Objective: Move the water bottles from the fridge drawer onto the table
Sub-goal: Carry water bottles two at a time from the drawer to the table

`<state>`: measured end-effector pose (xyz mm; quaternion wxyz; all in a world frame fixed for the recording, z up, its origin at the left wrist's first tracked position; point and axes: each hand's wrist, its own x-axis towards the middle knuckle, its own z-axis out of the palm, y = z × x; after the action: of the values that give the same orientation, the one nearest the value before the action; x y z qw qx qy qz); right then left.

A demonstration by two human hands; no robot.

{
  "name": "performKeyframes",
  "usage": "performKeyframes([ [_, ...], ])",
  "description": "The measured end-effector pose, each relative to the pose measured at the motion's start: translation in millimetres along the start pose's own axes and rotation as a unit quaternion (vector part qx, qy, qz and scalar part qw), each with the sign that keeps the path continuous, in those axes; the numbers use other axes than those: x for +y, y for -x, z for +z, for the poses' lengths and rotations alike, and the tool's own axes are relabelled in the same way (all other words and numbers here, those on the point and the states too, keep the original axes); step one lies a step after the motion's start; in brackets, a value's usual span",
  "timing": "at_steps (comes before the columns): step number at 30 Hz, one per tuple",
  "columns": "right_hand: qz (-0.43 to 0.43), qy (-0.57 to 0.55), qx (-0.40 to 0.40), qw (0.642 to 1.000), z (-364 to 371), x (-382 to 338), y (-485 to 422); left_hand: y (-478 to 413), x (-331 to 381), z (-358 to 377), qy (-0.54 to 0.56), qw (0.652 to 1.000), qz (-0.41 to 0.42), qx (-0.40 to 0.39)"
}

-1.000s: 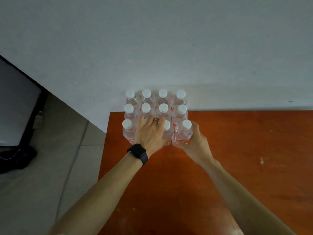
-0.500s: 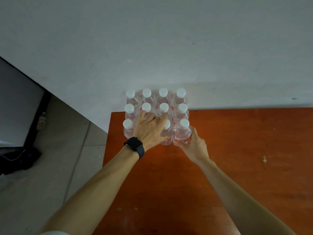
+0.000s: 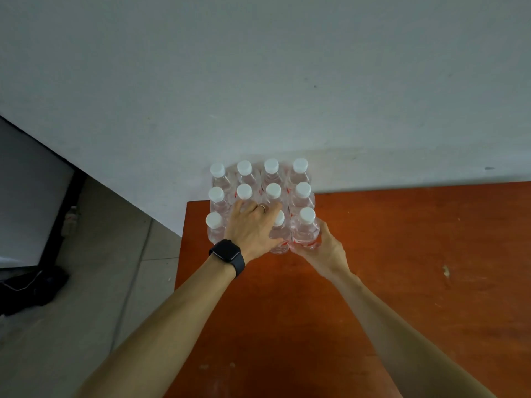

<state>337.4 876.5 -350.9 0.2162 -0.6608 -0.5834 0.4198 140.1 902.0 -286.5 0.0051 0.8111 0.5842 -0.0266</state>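
Several clear water bottles (image 3: 302, 193) with white caps stand in a tight block on the far left corner of the orange-brown table (image 3: 402, 254), against the wall. My left hand (image 3: 253, 228), with a black watch on the wrist, lies over the second bottle of the front row. It hides that bottle's cap, and its fingers wrap down around the bottle. My right hand (image 3: 321, 248) grips the lower body of the front-right bottle (image 3: 306, 228) from the near side. The fridge drawer is out of view.
A pale wall (image 3: 287, 81) rises right behind the bottles. The table's left edge (image 3: 181, 254) drops to a grey tiled floor (image 3: 100, 282). A dark-framed appliance (image 3: 34, 196) and a black object (image 3: 31, 285) sit at the far left.
Both hands have eased the two front-row bottles slightly back, closer to the rest of the block. Their grips look the same.
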Motion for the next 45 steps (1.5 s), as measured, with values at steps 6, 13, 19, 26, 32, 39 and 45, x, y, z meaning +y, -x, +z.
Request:
performKeyframes([
  [6, 0.021, -0.014, -0.047, 0.999, -7, -3, 0, 7, 5, -3, 0.014, 1.000, -0.010, -0.006],
  [13, 0.039, 0.032, -0.076, 0.996, -30, -12, 16, 13, 11, -12, -0.003, 1.000, -0.010, -0.004],
  [19, 0.038, 0.059, -0.024, 0.997, -93, 1, 67, 19, 53, -46, 0.024, 0.998, 0.044, 0.037],
  [26, -0.002, 0.165, 0.091, 0.982, -183, 41, 157, 24, 167, -55, 0.062, 0.987, 0.144, 0.016],
  [32, 0.058, 0.207, 0.207, 0.954, -254, 91, 296, 51, 321, -64, 0.080, 0.967, 0.238, -0.036],
  [39, 0.185, 0.239, 0.327, 0.895, -324, 177, 507, 135, 539, -92, 0.069, 0.915, 0.396, -0.022],
  [45, 0.298, 0.216, 0.401, 0.839, -358, 249, 675, 219, 698, -116, 0.047, 0.850, 0.525, -0.003],
])
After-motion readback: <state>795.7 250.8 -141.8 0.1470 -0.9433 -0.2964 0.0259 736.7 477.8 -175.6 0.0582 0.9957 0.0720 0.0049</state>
